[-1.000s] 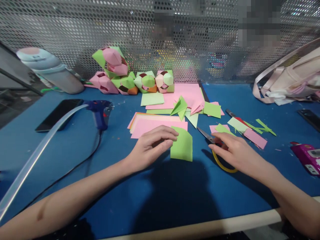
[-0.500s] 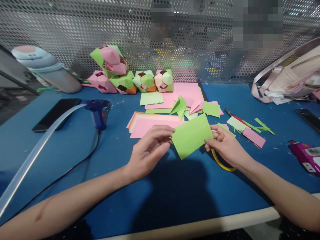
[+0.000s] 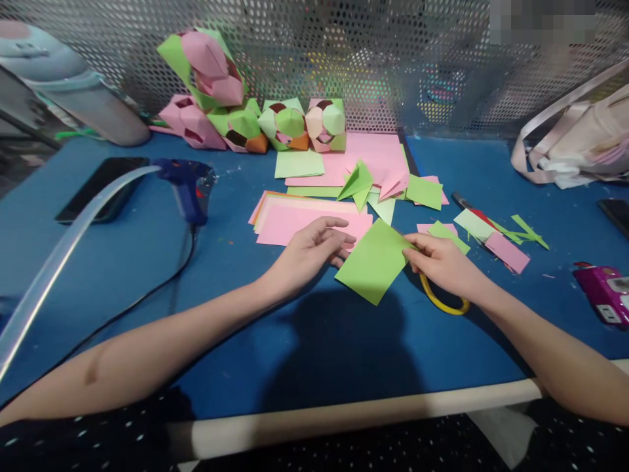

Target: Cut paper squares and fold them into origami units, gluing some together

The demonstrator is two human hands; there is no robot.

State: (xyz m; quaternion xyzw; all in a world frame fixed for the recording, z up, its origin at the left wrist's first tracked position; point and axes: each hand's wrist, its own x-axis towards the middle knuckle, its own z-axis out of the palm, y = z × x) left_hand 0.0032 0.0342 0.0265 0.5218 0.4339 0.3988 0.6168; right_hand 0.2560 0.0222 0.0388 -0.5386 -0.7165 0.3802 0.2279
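Note:
A square of bright green paper is tilted above the blue table, pinched at its right corner by my right hand. My left hand is at the sheet's left edge, fingers apart and curved, not gripping it. Under my right hand lies a pair of scissors; only a yellow handle loop shows, the rest being covered. Behind my left hand rests a stack of pink and cream paper. Folded green paper pieces and a folded pink piece lie beyond the sheet.
Several folded paper balls stand along the mesh screen. A blue glue gun with its cord, a phone and a bottle are left. Paper scraps, a cutter, a magenta device and a bag are right.
My right hand let go of the scissors and took the green sheet, lifting and turning it. My left hand has released its edge. The view has tipped downward.

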